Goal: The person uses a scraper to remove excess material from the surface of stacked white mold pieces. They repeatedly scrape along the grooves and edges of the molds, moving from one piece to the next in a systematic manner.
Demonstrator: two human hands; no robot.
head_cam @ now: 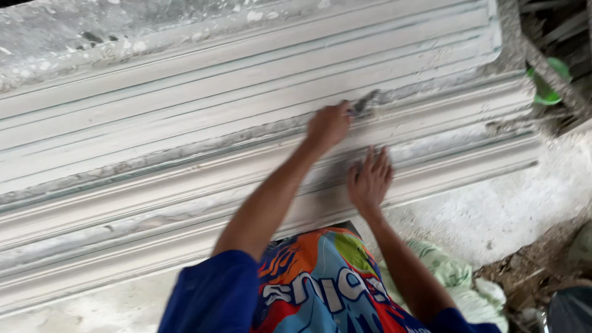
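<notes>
My left hand is closed around a small dark tool, pressing it into a groove of the long white plaster moulding. My right hand lies flat and open just below, holding nothing. Pressing too hard could chip the soft edge.

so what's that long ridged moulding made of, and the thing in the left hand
Moulding: looks like cast plaster or cement, matte off-white, chalky, with grey crusted residue in its grooves. Left hand holds a small dark tool, too blurred to tell its material.
</notes>
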